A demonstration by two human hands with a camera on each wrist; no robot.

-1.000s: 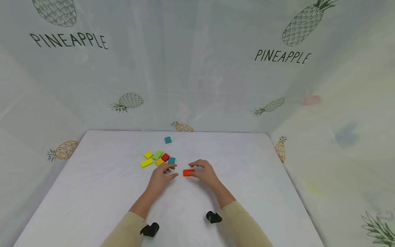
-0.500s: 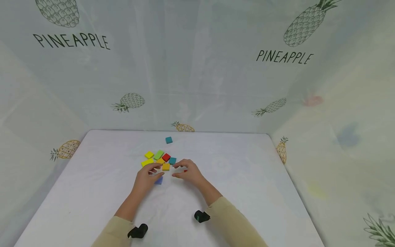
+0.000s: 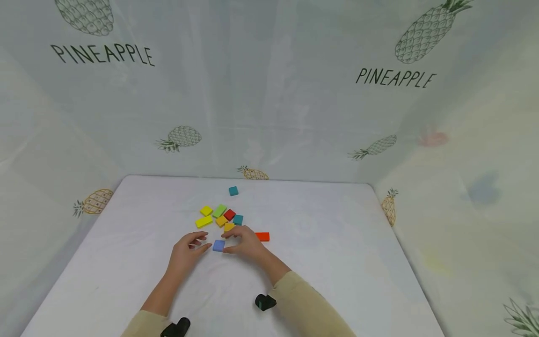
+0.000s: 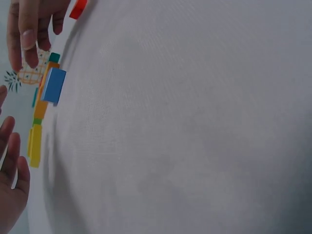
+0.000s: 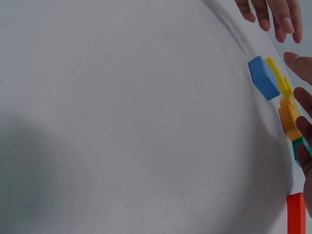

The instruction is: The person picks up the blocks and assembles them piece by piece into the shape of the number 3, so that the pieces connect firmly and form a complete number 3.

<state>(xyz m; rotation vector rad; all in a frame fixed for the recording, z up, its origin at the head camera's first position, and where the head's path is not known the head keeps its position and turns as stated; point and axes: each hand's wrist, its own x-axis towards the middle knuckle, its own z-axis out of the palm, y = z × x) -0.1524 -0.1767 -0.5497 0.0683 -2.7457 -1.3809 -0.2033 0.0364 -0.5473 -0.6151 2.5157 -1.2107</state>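
Observation:
A blue block [image 3: 218, 245] lies on the white table between the two hands. My left hand [image 3: 185, 252] is on its left, thumb and fingers spread apart and holding nothing. From the right, my right hand [image 3: 249, 244] reaches over the table, its thumb tip right at the block's edge in the head view. In the right wrist view, a gap shows between the right fingers [image 5: 303, 127] and the blue block [image 5: 263, 78]. Just beyond that hand is an orange-yellow block [image 3: 229, 227], partly covered by its fingers. An orange-red block [image 3: 263, 237] lies behind the right hand.
Farther back sit yellow blocks [image 3: 204, 221], a light green block [image 3: 220, 211], an orange block [image 3: 221, 221], a red block [image 3: 229, 215] and a teal block [image 3: 237, 220]. Another teal block [image 3: 233, 191] stands alone near the table's [image 3: 316, 210] far edge. A pineapple-print curtain surrounds the table.
Both hands have moved left and slightly nearer. The right hand has left the orange-red block. The blue and orange-yellow blocks, hidden at first, have come into view. The head view has shifted slightly.

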